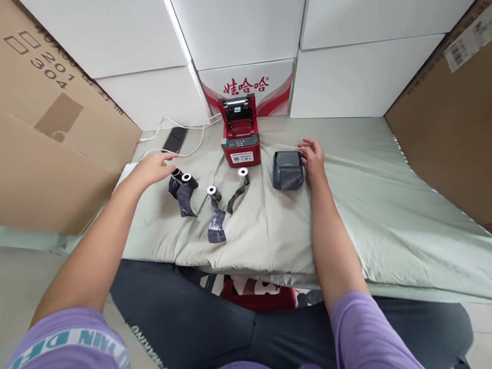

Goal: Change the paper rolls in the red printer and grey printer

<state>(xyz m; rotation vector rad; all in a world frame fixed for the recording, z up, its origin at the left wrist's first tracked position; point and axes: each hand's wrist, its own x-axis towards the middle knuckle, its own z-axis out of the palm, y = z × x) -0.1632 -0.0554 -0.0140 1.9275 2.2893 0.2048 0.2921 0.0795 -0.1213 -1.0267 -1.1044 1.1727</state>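
Resting right hand (313, 161) beside grey printer (288, 170)

**Fig. Legible text and labels, head view.**
Red "娃哈哈" brand on white box (245, 84) behind red printer (240, 136). "201" / "304" printed on L carton (33, 142), w/ a partly legible "40X3…" line above. Printer's front sticker (241, 156) has a QR code, txt too small to read. Barcode label (481, 30) on R carton (480, 116): illegible. White lettering on trousers (193, 332) and sleeve (63, 344): not readable.

Single head-worn view, facing forward and down over the lap (221, 324); bench (379, 223), left hand (154, 167) and right hand (313, 159) lie near.
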